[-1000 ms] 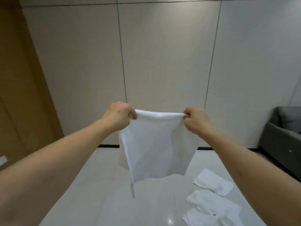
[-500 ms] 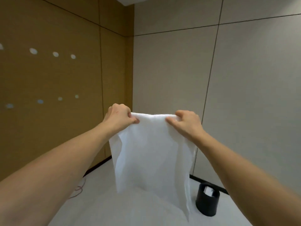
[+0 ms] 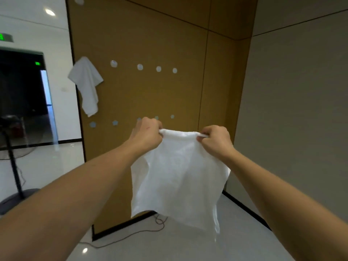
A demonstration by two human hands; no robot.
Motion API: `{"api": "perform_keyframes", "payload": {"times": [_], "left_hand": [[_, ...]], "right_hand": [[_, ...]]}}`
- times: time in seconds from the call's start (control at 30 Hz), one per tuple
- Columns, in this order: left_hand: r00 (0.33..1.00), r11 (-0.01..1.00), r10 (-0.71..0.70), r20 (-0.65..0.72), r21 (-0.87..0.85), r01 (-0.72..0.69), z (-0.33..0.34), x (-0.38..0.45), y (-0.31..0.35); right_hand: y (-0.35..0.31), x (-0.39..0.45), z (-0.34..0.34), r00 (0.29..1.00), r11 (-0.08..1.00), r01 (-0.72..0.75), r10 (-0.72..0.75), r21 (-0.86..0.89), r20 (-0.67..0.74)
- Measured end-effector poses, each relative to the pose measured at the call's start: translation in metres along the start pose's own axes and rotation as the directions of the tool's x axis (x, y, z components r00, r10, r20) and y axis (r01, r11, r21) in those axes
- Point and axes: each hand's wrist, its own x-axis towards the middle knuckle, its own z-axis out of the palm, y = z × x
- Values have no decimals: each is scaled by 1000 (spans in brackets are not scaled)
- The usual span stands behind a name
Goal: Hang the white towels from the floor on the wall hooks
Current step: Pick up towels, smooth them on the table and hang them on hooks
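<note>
Left hand (image 3: 146,133) and right hand (image 3: 216,140) are each gripping the white towel (image 3: 178,178) top edge, fingers curled; green exit sign (image 3: 5,37) is glowing, lettering unreadable.

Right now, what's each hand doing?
Left hand: closed, gripping the top left corner of the white towel.
Right hand: closed, gripping the top right corner of the same towel.
</note>
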Motion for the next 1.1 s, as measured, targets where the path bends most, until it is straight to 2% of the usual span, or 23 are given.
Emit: {"api": "perform_keyframes", "payload": {"times": [0.07, 0.13, 0.23, 0.4, 0.6, 0.73, 0.87, 1.0, 1.1], "left_hand": [[999, 994, -45, -11, 100, 46, 13, 32, -28], [998, 978, -58, -3, 198, 57, 26, 69, -56], [995, 972, -93, 19, 217, 87, 41, 124, -99], [983, 981, -183, 10, -69, 183, 49, 211, -171], [942, 956, -261, -212, -191, 222, 58, 282, -241], [912, 954, -242, -332, -254, 161, 65, 327, -285], [882, 958, -214, -420, -268, 105, 73, 375, -334], [874, 958, -183, -449, -283, 55, 77, 434, -389], [867, 939, -168, -469, -343, -3, 73, 485, -426]], "right_hand": [[-8, 40, 40, 999, 998, 35, -36, 45, 30], [-13, 85, 79, 994, 995, 102, -102, 9, 49], [-25, 155, 129, 982, 987, 161, -161, 2, 98], [-51, 274, 185, 969, 973, 196, -211, 120, 131], [-96, 381, 247, 945, 904, 262, -311, 338, 99], [-119, 441, 278, 910, 830, 268, -385, 490, 156], [-137, 499, 306, 890, 659, 194, -430, 727, 153], [-164, 555, 333, 811, 479, 107, -549, 871, 202], [-186, 603, 350, 817, 521, 148, -543, 841, 193]]}}
